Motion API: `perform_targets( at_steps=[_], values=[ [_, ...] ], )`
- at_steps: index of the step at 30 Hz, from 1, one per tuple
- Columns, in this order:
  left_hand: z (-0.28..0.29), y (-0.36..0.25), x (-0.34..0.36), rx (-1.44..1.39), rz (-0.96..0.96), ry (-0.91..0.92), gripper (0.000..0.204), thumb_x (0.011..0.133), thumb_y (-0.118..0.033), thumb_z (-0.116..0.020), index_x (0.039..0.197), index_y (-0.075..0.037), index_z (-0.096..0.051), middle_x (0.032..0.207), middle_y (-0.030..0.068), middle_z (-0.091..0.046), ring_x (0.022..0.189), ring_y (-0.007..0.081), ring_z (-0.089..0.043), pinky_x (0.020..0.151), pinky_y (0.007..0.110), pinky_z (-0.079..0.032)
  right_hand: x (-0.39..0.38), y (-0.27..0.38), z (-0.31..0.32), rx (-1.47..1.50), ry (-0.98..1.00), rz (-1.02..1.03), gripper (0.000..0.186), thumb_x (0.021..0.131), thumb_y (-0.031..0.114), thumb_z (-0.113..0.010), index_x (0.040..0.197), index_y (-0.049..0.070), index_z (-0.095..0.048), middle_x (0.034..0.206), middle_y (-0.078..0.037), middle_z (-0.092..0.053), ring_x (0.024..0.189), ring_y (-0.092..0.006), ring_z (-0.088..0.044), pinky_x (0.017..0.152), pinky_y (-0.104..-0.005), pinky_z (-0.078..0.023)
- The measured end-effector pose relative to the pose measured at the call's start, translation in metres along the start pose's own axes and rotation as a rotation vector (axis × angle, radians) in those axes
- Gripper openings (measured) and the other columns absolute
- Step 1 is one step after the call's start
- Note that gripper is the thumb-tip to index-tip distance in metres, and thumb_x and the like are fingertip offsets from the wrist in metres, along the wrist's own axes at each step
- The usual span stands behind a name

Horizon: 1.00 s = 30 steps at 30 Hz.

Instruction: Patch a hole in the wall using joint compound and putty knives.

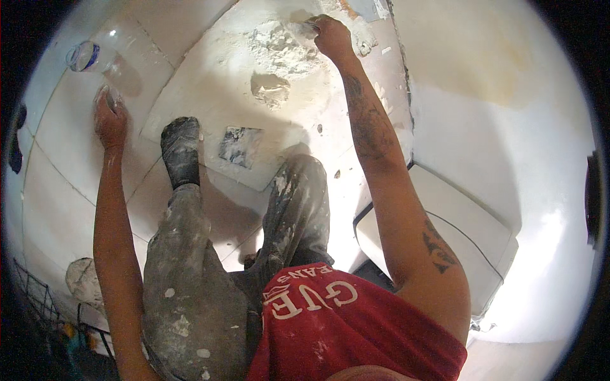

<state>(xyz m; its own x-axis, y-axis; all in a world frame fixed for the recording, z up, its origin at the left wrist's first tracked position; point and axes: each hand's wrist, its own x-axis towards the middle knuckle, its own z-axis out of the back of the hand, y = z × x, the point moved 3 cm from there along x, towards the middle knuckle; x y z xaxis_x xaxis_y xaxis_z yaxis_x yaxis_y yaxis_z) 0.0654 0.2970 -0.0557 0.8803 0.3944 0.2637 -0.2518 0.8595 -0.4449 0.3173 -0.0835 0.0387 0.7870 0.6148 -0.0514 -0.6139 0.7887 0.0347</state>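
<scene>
My right hand (333,39) is closed around a scraper-like tool (309,25), mostly hidden by the fingers, at the far edge of a heap of pale powder (279,47). The heap lies on a large whitish board (210,95) on the floor. On its near side sits a rough, damp-looking clump (270,89). My left hand (110,119) hovers over the tiles at the left, thumb and fingers apart, with nothing visible between them. Just beyond it is a clear plastic bottle (83,56) with a blue band. A small dark-smeared square (241,147) lies near my feet.
My dark sock-covered foot (181,143) rests at the board's left edge. A white panel-like case (438,222) with a thin cable stands at the right, by the pale wall (470,57). At the lower left are a rounded whitish object (83,280) and a dark wire rack (35,293).
</scene>
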Motion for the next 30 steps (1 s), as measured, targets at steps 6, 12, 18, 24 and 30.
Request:
perform_targets(
  at_steps=[6, 12, 18, 24, 30],
  values=[
    [-0.002, -0.002, 0.001, 0.091, -0.013, 0.004, 0.037, 0.079, -0.015, -0.051, 0.112, 0.000, -0.041, 0.114, 0.0172, -0.045, 0.106, 0.0323, -0.043, 0.089, 0.038, -0.035, 0.014, 0.035, -0.015, -0.132, -0.004, 0.157, 0.034, 0.062, 0.005, -0.052, 0.094, 0.013, -0.061, 0.091, -0.007, -0.058, 0.086, -0.0255, -0.055, 0.074, -0.0365, -0.044],
    [-0.001, -0.003, 0.001, 0.049, 0.031, 0.011, 0.037, 0.079, -0.015, -0.051, 0.111, 0.000, -0.042, 0.114, 0.0176, -0.046, 0.106, 0.0322, -0.043, 0.089, 0.038, -0.035, -0.008, 0.025, -0.027, -0.163, 0.075, 0.217, 0.033, 0.064, 0.005, -0.054, 0.095, 0.011, -0.060, 0.092, -0.007, -0.058, 0.091, -0.0230, -0.054, 0.078, -0.0400, -0.042],
    [-0.003, 0.000, -0.001, 0.106, -0.069, -0.007, 0.036, 0.080, -0.016, -0.050, 0.111, 0.001, -0.042, 0.113, 0.0183, -0.045, 0.106, 0.0322, -0.043, 0.090, 0.038, -0.034, 0.010, -0.003, -0.008, -0.167, 0.188, 0.149, 0.041, 0.059, -0.001, -0.047, 0.096, 0.013, -0.058, 0.095, -0.007, -0.058, 0.086, -0.0234, -0.056, 0.074, -0.0351, -0.046],
    [-0.003, -0.001, 0.001, 0.093, 0.017, 0.051, 0.035, 0.080, -0.016, -0.049, 0.111, 0.001, -0.042, 0.112, 0.0187, -0.045, 0.105, 0.0326, -0.043, 0.090, 0.038, -0.034, 0.035, 0.026, -0.009, -0.079, 0.079, 0.194, 0.039, 0.059, 0.000, -0.049, 0.095, 0.012, -0.059, 0.094, -0.007, -0.058, 0.087, -0.0239, -0.055, 0.075, -0.0365, -0.045],
    [0.001, -0.005, 0.001, 0.025, -0.002, 0.019, 0.037, 0.080, -0.015, -0.050, 0.112, 0.000, -0.041, 0.113, 0.0175, -0.045, 0.107, 0.0321, -0.042, 0.090, 0.038, -0.034, 0.014, 0.042, -0.022, -0.191, 0.121, 0.225, 0.034, 0.063, 0.003, -0.053, 0.096, 0.012, -0.060, 0.095, -0.006, -0.057, 0.094, -0.0227, -0.052, 0.081, -0.0388, -0.041]
  ],
)
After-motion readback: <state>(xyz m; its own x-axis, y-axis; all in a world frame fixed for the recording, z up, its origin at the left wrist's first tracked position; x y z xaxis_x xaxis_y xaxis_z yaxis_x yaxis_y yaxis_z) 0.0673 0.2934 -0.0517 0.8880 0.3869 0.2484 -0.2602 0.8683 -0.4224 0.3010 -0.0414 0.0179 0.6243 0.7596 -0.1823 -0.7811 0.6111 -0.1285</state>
